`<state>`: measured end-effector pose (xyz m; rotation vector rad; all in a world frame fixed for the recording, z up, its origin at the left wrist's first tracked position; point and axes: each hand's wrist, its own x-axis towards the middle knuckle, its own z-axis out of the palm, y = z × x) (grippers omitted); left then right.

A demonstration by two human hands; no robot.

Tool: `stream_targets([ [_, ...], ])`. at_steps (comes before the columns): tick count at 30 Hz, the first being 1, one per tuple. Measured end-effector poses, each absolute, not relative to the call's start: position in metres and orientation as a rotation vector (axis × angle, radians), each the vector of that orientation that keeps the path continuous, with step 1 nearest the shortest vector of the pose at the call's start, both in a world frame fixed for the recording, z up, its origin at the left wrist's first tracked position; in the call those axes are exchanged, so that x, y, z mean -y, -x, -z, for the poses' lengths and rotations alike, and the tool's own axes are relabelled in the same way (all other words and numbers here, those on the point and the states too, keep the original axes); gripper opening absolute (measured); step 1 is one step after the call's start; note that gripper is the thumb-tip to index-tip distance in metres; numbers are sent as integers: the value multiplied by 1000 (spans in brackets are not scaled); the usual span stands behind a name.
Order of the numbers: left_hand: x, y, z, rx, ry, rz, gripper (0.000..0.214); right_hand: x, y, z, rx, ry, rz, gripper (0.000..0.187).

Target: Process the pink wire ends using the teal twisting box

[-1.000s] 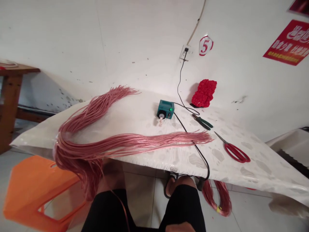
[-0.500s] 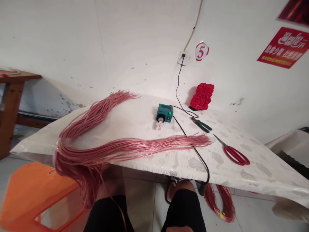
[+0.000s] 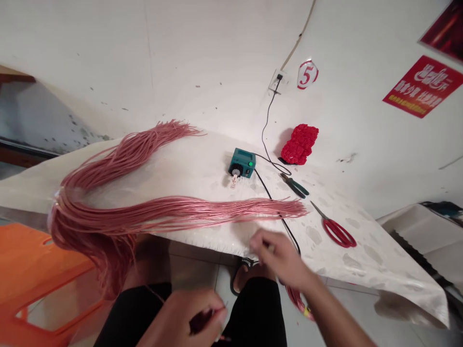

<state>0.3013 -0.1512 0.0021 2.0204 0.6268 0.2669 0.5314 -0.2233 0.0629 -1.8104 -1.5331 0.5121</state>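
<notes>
Both of my hands are low in the head view and blurred by motion. My left hand (image 3: 181,318) is over my lap, its fingers closed on a thin dark-red strand (image 3: 202,320). My right hand (image 3: 280,255) pinches something small and pale at the table's front edge, too blurred to name. A long bundle of pink enamelled wire (image 3: 173,209) lies folded across the table, one end hanging over the edge near my left knee. Nearest my right hand runs a black cable (image 3: 285,225).
A teal electronic box (image 3: 241,163), green-handled pliers (image 3: 294,186) and red-handled scissors (image 3: 338,233) lie on the white-covered table (image 3: 361,250). A red crumpled object (image 3: 299,144) stands by the wall. An orange stool (image 3: 36,260) is at left; a wire coil (image 3: 297,301) hangs below.
Both hands have come up into view, the right one reaching the table's front edge. The view has shifted slightly, and the table items appear further left.
</notes>
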Motion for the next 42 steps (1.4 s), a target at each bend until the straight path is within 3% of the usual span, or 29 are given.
stream_targets([
  [2, 136, -318, -23, -606, -2112, -349, 28, 183, -567, -82, 1395, 1804, -425, 37],
  [5, 111, -347, -52, -560, -2280, -527, 28, 121, -610, -95, 1231, 1860, -450, 25],
  [12, 37, -412, -74, -551, -2240, -792, 17, 40, -641, -79, 1188, 1860, -827, 41],
  [20, 10, -440, -54, -782, -2168, -872, 21, 28, -639, -60, 1233, 1658, -959, 56],
  [28, 15, -445, -46, -891, -2283, -945, 20, 24, -642, -64, 1318, 1671, -991, 48],
  [36, 10, -446, -45, -941, -2297, -976, 19, 22, -638, -60, 1336, 1720, -893, 61],
  [42, 5, -450, -44, -933, -2343, -937, 20, 22, -637, -56, 1332, 1739, -819, 58],
])
